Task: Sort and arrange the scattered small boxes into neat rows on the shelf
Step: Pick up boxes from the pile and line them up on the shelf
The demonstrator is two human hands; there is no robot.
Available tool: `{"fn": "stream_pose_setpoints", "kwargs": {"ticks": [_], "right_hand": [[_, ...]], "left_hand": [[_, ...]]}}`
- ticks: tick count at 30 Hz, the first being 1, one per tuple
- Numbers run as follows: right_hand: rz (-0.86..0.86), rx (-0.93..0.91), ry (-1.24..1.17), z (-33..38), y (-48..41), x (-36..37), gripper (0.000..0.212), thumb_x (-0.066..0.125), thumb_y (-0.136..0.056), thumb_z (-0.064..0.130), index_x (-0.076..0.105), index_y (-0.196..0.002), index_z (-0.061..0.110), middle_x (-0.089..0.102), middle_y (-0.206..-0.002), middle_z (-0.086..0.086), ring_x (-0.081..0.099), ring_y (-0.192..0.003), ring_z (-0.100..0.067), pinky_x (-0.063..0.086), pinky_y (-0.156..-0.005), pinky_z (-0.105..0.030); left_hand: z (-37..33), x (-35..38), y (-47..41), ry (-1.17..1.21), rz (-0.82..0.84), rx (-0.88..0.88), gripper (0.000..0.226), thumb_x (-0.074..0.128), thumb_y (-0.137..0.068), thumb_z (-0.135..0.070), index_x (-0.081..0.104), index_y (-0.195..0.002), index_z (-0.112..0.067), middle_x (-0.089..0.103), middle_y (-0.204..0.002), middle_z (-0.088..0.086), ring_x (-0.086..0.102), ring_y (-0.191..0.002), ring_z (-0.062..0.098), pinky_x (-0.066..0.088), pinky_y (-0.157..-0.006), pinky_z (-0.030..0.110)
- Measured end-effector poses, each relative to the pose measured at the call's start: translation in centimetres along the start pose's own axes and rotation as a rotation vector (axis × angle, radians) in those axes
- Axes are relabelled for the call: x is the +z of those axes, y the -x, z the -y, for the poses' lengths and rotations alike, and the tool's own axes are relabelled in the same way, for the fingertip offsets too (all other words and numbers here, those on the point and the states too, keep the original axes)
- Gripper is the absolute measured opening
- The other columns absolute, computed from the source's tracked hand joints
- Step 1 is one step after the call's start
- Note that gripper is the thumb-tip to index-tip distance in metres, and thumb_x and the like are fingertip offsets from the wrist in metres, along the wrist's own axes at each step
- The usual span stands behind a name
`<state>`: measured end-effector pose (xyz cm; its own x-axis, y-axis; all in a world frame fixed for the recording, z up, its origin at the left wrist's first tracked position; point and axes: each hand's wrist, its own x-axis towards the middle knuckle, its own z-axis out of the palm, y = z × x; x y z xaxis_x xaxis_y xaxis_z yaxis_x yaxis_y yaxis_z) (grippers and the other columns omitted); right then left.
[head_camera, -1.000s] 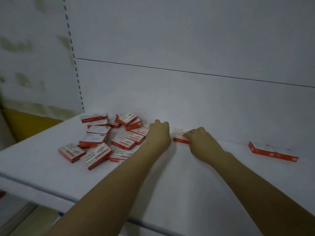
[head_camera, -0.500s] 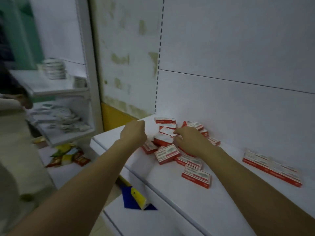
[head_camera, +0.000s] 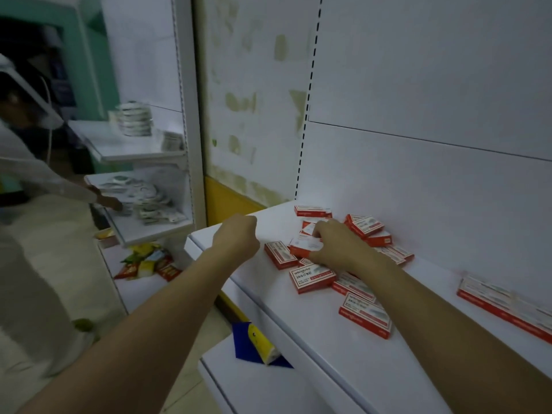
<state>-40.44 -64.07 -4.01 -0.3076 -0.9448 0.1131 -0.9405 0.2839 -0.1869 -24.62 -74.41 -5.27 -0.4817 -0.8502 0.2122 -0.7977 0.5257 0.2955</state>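
Head view, one frame. The scattered pile (head_camera: pixel 366 228) of small red-and-white cartons lies on the white shelf (head_camera: pixel 286 333), against its back panel.

Right hand (head_camera: pixel 339 249): over the middle of the pile, fingers curled round one carton (head_camera: pixel 302 245), which is tilted up off the others. The grip looks to run across the short width, thumb side hidden.

Left hand (head_camera: pixel 237 236): left of the pile, over the shelf's end, curled into a fist. Nothing shows in it, though the palm faces away from me.

A started row (head_camera: pixel 504 304) of the same cartons lies flat along the back panel, well to the right of the pile. Loose cartons (head_camera: pixel 366 319) trail from the pile's near side toward the shelf's front edge.

Handling, my judgement: thin cardboard, light, stiff enough for a pinch but easily dented at the corners. The printed faces look smooth, so stacked ones will slide. Best hold is thumb and fingers on the two long edges, one carton at a time. Those overlapping in the pile need lifting clear, not dragging.
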Motion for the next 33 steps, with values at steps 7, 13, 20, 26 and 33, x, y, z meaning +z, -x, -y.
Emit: {"fn": "stream_pose_setpoints", "kwargs": {"ticks": [7, 13, 20, 26, 33], "right_hand": [[-0.2, 0.031, 0.057, -3.6, 2.9, -2.4, 0.058, 0.062, -0.082, 0.037, 0.044, -0.133, 0.016, 0.042, -0.123, -0.007, 0.031, -0.117, -0.026, 0.035, -0.096, -0.035], [-0.346, 0.137, -0.068, -8.5, 7.9, -4.3, 0.053, 0.067, -0.08, 0.021, 0.047, -0.129, 0.021, 0.042, -0.12, -0.006, 0.035, -0.113, -0.022, 0.038, -0.088, -0.028], [-0.431, 0.369, -0.028, -14.8, 16.3, -6.3, 0.052, 0.065, -0.078, 0.012, 0.048, -0.127, 0.02, 0.043, -0.118, -0.005, 0.035, -0.112, -0.023, 0.034, -0.086, -0.023], [-0.479, 0.625, 0.057, -18.8, 26.6, -8.1, 0.051, 0.066, -0.081, 0.013, 0.046, -0.128, 0.02, 0.042, -0.12, -0.005, 0.034, -0.115, -0.022, 0.034, -0.085, -0.021], [-0.564, 0.933, 0.116, -19.4, 38.5, -9.6, 0.05, 0.063, -0.084, 0.013, 0.046, -0.131, 0.02, 0.042, -0.123, -0.006, 0.032, -0.118, -0.022, 0.037, -0.089, -0.025]], "left_hand": [[-4.1, 0.1, 0.1, 0.04, -0.01, 0.092, 0.029, 0.059, -0.087, -0.013, 0.058, -0.116, -0.009, 0.058, -0.116, 0.011, 0.059, -0.095, 0.024, 0.052, -0.078, 0.032], [-11.2, 1.3, 0.7, 0.115, -0.001, 0.294, 0.031, 0.057, -0.087, -0.015, 0.06, -0.118, -0.011, 0.058, -0.121, 0.008, 0.056, -0.109, 0.026, 0.047, -0.089, 0.033], [-20.5, 3.2, 2.6, 0.136, 0.074, 0.561, 0.032, 0.056, -0.087, -0.017, 0.059, -0.118, -0.009, 0.055, -0.12, 0.014, 0.053, -0.111, 0.03, 0.042, -0.09, 0.033], [-29.9, 5.2, 6.9, 0.2, 0.175, 0.784, 0.038, 0.058, -0.086, -0.015, 0.055, -0.124, -0.014, 0.053, -0.121, 0.01, 0.052, -0.112, 0.026, 0.043, -0.088, 0.032], [-38.5, 6.5, 14.3, 0.279, 0.269, 1.076, 0.037, 0.057, -0.087, -0.014, 0.055, -0.124, -0.012, 0.053, -0.121, 0.011, 0.052, -0.112, 0.027, 0.043, -0.089, 0.032]]}}
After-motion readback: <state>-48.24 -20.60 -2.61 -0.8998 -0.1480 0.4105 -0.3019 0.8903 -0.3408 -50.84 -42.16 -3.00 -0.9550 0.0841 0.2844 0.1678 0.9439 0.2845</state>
